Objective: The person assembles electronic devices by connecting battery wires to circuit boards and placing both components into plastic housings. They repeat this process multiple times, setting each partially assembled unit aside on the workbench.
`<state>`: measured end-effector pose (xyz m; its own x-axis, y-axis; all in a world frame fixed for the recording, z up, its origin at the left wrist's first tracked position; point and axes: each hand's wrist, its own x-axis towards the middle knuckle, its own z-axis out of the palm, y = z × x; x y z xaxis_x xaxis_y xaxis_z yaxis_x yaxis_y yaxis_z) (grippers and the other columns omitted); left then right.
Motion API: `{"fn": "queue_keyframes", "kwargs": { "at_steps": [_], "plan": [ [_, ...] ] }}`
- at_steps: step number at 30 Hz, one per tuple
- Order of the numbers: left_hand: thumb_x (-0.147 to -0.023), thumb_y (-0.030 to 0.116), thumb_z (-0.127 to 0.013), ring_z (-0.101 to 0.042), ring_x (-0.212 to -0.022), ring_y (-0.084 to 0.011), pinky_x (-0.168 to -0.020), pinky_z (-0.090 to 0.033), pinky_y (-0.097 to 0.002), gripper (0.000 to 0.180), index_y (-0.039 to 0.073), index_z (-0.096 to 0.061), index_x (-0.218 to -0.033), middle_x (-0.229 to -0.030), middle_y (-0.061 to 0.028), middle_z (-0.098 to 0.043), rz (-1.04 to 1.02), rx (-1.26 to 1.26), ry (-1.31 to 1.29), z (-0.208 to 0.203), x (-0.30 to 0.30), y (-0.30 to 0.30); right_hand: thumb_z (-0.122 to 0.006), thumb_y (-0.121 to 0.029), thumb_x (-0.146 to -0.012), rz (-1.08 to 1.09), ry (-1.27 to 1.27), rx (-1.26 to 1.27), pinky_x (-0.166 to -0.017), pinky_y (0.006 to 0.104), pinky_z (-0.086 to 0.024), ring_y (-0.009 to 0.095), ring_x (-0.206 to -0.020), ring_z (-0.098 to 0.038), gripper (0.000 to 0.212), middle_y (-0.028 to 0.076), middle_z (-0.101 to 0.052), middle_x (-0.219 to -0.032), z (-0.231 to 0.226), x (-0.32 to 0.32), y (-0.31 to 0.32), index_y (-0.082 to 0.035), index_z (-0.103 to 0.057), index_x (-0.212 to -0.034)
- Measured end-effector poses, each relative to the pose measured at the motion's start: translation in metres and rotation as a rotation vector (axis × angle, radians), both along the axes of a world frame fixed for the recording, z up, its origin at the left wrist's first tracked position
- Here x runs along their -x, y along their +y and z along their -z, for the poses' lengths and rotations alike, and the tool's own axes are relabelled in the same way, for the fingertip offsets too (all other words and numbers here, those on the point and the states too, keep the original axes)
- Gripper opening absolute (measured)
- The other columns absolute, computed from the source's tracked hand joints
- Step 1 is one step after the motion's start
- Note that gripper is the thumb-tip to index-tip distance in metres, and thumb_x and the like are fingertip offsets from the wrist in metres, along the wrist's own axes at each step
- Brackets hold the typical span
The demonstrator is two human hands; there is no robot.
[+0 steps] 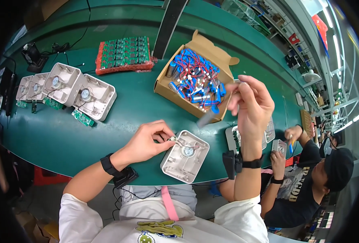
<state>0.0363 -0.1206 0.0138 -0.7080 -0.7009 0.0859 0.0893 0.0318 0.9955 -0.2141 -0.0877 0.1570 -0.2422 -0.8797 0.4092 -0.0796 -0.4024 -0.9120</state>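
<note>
Pinched between thumb and forefinger of the left hand (149, 141) is a small connector (172, 138) at the end of thin wires, held right at the upper left corner of an open white housing (185, 156). That housing lies on the green table (58, 137) close to the near edge, with a round speaker (187, 151) seated in its middle. The right hand (250, 104) is raised above the table, fingers curled together around a grey, blurred object (207, 118) (too smeared to tell what it is).

Behind the hands stands a cardboard box (193, 77), flaps open, filled with blue battery cells tied up in red and white leads. Left of it, a red tray (125, 55) carries rows of green circuit boards. Four more white housings (68, 89) with speakers sit in a row on the far left, small green boards lying against them. A dark post (169, 24) rises between tray and box. Both wrists wear black bands with cords. To the right, another person (309, 170) in a dark shirt works on further housings (248, 135).
</note>
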Motion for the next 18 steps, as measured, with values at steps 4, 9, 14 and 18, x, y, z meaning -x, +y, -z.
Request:
{"fn": "queue_keyframes", "kwargs": {
  "at_steps": [4, 9, 14, 18],
  "plan": [
    [-0.09, -0.004, -0.078, -0.068, -0.094, -0.0136, -0.08, -0.059, -0.0263, 0.014, -0.003, -0.071, -0.102, -0.103, -0.0081, -0.067, 0.023, 0.065, 0.0, -0.001, -0.002, 0.001, -0.063, 0.005, -0.097, -0.003, 0.015, -0.182, -0.046, 0.0238, -0.05, 0.018, -0.057, -0.068, 0.029, 0.023, -0.074, -0.09, 0.0, -0.008, 0.041, 0.011, -0.066, -0.125],
    [-0.089, -0.008, -0.077, -0.067, -0.1, -0.0151, -0.084, -0.059, -0.0273, 0.017, -0.001, -0.071, -0.104, -0.109, -0.0088, -0.066, 0.073, 0.027, 0.039, 0.002, -0.002, -0.003, -0.065, 0.009, -0.096, -0.05, -0.059, -0.272, -0.049, 0.0273, -0.055, 0.022, -0.064, -0.074, 0.017, 0.023, -0.077, -0.089, 0.01, -0.004, 0.075, 0.011, -0.068, -0.112],
    [-0.09, -0.009, -0.076, -0.067, -0.1, -0.015, -0.083, -0.06, -0.027, 0.017, -0.002, -0.071, -0.104, -0.109, -0.0087, -0.066, 0.072, 0.05, -0.007, -0.001, -0.002, -0.002, -0.066, 0.009, -0.095, -0.109, -0.119, -0.361, -0.05, 0.0283, -0.056, 0.024, -0.065, -0.075, 0.007, 0.023, -0.076, -0.086, 0.016, 0.001, 0.08, 0.009, -0.066, -0.101],
    [-0.091, -0.009, -0.076, -0.068, -0.1, -0.0147, -0.083, -0.06, -0.0264, 0.016, -0.002, -0.071, -0.104, -0.109, -0.0086, -0.066, 0.054, 0.016, -0.03, 0.001, -0.003, -0.003, -0.066, 0.009, -0.094, -0.095, -0.151, -0.366, -0.047, 0.0281, -0.055, 0.024, -0.062, -0.074, 0.004, 0.022, -0.075, -0.084, 0.014, -0.004, 0.082, 0.007, -0.065, -0.097]
  ]
}}
